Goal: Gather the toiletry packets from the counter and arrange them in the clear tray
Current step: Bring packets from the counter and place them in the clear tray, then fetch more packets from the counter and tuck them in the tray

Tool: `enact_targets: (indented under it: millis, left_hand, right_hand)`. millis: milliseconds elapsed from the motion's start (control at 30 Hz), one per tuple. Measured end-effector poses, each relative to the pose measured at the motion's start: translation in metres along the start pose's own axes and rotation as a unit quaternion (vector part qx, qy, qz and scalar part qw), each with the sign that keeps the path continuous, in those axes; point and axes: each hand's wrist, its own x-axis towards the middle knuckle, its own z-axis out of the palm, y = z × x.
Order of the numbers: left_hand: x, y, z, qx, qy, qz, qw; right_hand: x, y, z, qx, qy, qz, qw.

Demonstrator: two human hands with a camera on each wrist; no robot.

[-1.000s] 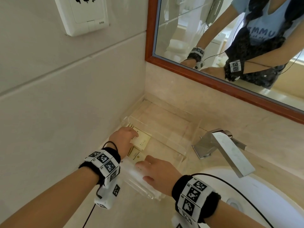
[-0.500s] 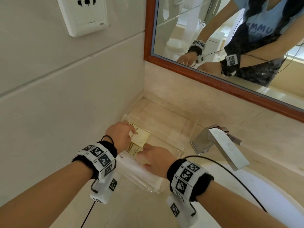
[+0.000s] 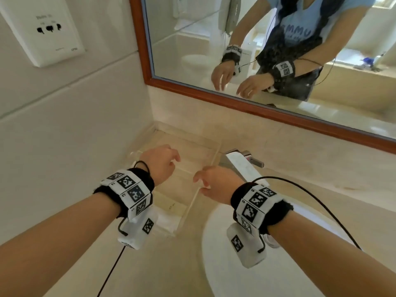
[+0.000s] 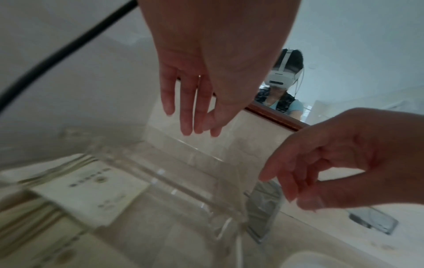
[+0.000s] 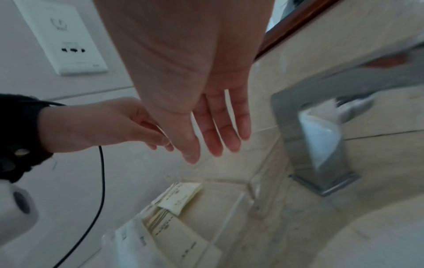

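Observation:
The clear tray (image 3: 194, 200) sits in the counter's corner against the wall. Several cream toiletry packets (image 3: 169, 204) lie inside it along its left side; they show as a flat printed packet (image 4: 91, 190) in the left wrist view and as overlapping packets (image 5: 176, 197) in the right wrist view. My left hand (image 3: 174, 160) hovers above the tray's left half with relaxed fingers (image 4: 185, 116) and holds nothing. My right hand (image 3: 199, 182) hangs over the tray's right wall, with fingers (image 5: 215, 137) straight and empty. Neither hand touches the packets.
A chrome faucet (image 3: 242, 166) stands just right of the tray, with the white basin (image 3: 216, 264) below it. A wood-framed mirror (image 3: 257, 108) runs along the back wall. A wall socket (image 3: 47, 33) is on the left tile. Black cables trail from both wristbands.
Both hands were down in the tray, touching the packets. They have lifted up out of it and now hang empty above it. The packets stay in the tray.

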Motion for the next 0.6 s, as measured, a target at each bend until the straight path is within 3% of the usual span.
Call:
enact_targets:
  millis: [300,600]
  left_hand:
    - [0.013,0.132,0.009,-0.003,0.008,0.100,0.995]
    - [0.011,0.284,0.049,-0.005,-0.032,0.207,0.978]
  right_hand:
    - [-0.109,0.081,-0.007,0.028,0.074,0.093,0.993]
    - [-0.236,0.170,0.017,0.053,0.086,0.217,0.971]
